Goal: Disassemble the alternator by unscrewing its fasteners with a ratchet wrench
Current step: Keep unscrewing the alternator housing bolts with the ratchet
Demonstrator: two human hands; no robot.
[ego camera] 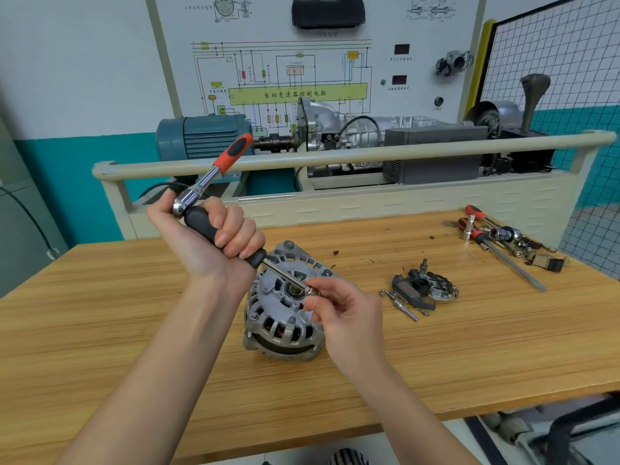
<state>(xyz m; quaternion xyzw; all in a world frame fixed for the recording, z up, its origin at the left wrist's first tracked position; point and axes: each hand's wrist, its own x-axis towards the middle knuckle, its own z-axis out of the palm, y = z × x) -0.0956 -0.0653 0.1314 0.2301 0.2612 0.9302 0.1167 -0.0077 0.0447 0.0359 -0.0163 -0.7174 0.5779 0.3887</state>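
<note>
The silver alternator (280, 317) lies on the wooden bench (134, 297) in the middle of the head view. My left hand (214, 239) grips the black handle of an extension driver whose steel shaft slants down to the alternator's centre. A ratchet wrench (214, 172) with an orange and black handle is fitted on the top of that driver and points up and to the right. My right hand (342, 307) pinches the shaft's lower tip at the alternator's hub.
Removed black and metal alternator parts (424, 285) with loose screws lie right of the alternator. Screwdrivers, sockets and bits (496, 236) are scattered at the bench's far right. A beige rail (335, 156) and a training rig with a blue motor stand behind.
</note>
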